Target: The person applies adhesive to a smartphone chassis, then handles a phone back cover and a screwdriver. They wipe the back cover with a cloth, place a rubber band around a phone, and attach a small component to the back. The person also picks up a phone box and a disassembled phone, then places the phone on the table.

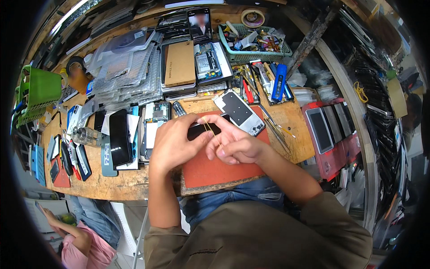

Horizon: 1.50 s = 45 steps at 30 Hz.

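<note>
Over the red work mat (224,172) my two hands meet around a dark phone (199,130), which they partly cover. My left hand (177,141) has its thumb at the phone's near edge and its fingers toward the far edge, closed on it. A thin yellowish rubber band (209,127) is stretched slantwise across the phone. My right hand (235,142) has the band at its curled fingers, with the index finger reaching to the left fingertips. Just beyond lies a phone panel (239,112) with a black and white back.
Left of the mat are a black phone (120,136), an opened phone (157,116) and a clear jar (85,136). Behind stand bubble-wrap sleeves (127,74), a brown box (179,62) and a green parts basket (255,56). Tweezers (277,134) lie at right. A person in pink (87,246) sits at lower left.
</note>
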Each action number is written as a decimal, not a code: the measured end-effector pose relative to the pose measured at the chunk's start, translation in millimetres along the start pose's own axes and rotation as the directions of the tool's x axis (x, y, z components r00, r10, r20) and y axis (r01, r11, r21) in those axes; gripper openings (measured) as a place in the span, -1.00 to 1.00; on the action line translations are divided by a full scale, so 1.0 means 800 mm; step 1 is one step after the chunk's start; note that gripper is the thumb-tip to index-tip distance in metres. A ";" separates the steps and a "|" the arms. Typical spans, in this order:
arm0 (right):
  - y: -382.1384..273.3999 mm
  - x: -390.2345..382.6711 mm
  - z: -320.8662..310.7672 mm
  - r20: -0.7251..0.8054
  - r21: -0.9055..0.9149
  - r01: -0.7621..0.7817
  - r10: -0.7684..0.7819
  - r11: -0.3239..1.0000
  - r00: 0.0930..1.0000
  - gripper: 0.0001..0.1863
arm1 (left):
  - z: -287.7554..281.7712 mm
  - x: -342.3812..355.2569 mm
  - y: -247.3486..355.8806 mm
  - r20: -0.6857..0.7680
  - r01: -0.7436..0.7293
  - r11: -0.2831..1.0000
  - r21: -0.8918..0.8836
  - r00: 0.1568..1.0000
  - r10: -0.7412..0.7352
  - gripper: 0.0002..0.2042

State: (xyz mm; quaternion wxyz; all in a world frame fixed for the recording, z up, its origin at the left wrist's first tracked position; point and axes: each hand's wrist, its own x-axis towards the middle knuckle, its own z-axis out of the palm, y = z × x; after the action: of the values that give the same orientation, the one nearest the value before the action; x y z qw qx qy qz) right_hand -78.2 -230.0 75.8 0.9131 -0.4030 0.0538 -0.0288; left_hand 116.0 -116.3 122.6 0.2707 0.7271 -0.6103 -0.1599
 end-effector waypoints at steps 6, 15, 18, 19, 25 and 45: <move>-0.016 0.007 0.000 -0.277 -0.698 0.081 -0.373 0.711 0.886 -0.82 | 0.015 0.001 -0.005 -0.119 -0.028 1.000 0.003 0.993 0.028 -0.75; -0.080 -0.033 -0.028 -0.237 -0.332 -0.219 0.144 0.917 0.961 -0.82 | 0.008 0.001 -0.019 -0.415 -0.289 0.566 -0.772 0.904 -0.103 -0.86; -0.103 -0.041 -0.020 -0.257 -0.729 -0.379 0.285 0.571 0.924 -0.72 | -0.001 0.007 -0.040 -0.445 -0.273 0.453 -0.849 0.832 -0.333 -0.83; -0.108 -0.038 -0.016 -0.399 -0.830 -0.447 0.204 0.333 0.894 -0.51 | 0.002 0.009 -0.043 -0.432 -0.253 0.462 -0.850 0.835 -0.339 -0.82; -0.074 -0.006 0.039 0.128 -0.833 -0.214 -0.553 -0.511 0.823 0.01 | 0.029 0.022 -0.044 -0.396 -0.264 0.327 -0.907 0.797 -0.456 -0.78; -0.217 0.153 -0.142 -0.220 -0.963 -0.021 -0.734 0.269 0.642 -0.72 | 0.031 0.017 -0.019 -0.278 -0.136 0.979 -0.154 0.956 0.089 -0.79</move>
State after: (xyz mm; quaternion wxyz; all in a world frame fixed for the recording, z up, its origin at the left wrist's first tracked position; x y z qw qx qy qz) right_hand 28.0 -441.9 118.9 0.4091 -0.7966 0.2676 -0.3556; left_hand 116.9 -132.6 94.8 0.4215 0.6801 -0.5921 -0.0957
